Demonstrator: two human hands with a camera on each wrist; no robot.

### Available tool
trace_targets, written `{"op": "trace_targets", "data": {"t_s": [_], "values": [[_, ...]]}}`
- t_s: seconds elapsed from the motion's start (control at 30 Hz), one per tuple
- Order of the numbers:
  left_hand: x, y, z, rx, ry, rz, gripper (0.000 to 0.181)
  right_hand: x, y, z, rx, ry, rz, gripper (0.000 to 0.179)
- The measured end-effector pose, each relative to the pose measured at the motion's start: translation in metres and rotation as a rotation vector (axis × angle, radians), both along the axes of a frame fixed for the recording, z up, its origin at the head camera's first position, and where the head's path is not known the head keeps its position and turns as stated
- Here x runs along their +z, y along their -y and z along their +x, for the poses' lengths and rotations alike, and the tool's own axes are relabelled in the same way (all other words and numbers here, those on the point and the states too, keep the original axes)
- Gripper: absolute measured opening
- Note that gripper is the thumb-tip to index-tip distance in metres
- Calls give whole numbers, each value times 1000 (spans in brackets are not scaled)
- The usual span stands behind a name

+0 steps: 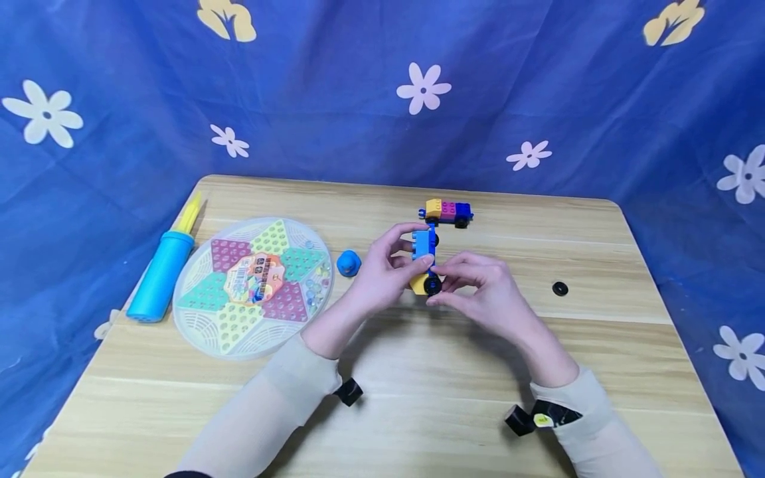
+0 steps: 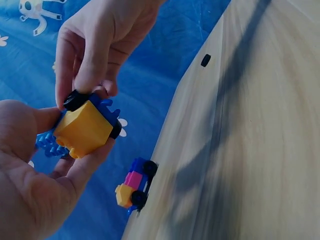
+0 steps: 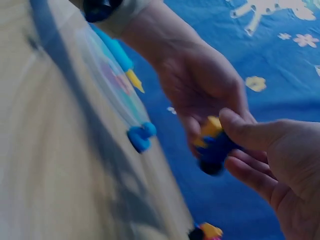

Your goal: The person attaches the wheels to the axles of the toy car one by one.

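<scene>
My left hand (image 1: pixel 385 273) holds a toy block car (image 1: pixel 423 244) above the table, its thumb and fingers on either side of the car. Light blue, dark blue and yellow blocks make up its body. With thumb and fingertips, my right hand (image 1: pixel 487 287) pinches a black wheel (image 2: pixel 76 100) at the car's yellow end. In the left wrist view, a yellow block (image 2: pixel 85 131) faces the camera and another black wheel shows at its side. The car (image 3: pixel 215 150) looks blurred in the right wrist view, partly hidden by both hands.
A second block car (image 1: pixel 448 211) stands behind the hands. A loose black wheel (image 1: pixel 560 289) lies to the right. Leftward are a small blue toy piece (image 1: pixel 348 263), a round Chinese checkers board (image 1: pixel 203 338) and a blue pump (image 1: pixel 160 275) with a yellow end. Blue patterned cloth (image 1: pixel 335 133) hangs behind the table.
</scene>
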State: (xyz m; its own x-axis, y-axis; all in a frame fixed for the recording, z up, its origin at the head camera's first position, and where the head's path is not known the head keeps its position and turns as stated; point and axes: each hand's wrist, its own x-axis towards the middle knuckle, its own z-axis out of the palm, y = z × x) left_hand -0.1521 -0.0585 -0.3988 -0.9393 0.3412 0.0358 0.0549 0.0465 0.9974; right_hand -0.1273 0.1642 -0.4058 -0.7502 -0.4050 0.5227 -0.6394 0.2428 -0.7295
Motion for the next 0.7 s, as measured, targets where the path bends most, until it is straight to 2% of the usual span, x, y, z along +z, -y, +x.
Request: {"op": "trace_targets", "data": {"t_s": [0.1, 0.23, 0.4, 0.53, 0.7], "values": [[-1, 4, 0, 8, 1, -23, 45, 4, -17, -3, -26, 36, -16, 45], [-3, 10, 1, 20, 0, -43, 45, 7, -45, -9, -116, 85, -20, 45], [-5, 15, 0, 13, 2, -48, 46, 1, -83, -17, -201, 138, 11, 44], [-7, 17, -1, 11, 3, -44, 46, -4, -115, -23, -249, 212, 92, 41], [-7, 19, -1, 17, -2, -60, 46, -15, -150, -27, -320, 309, 256, 44]]}}
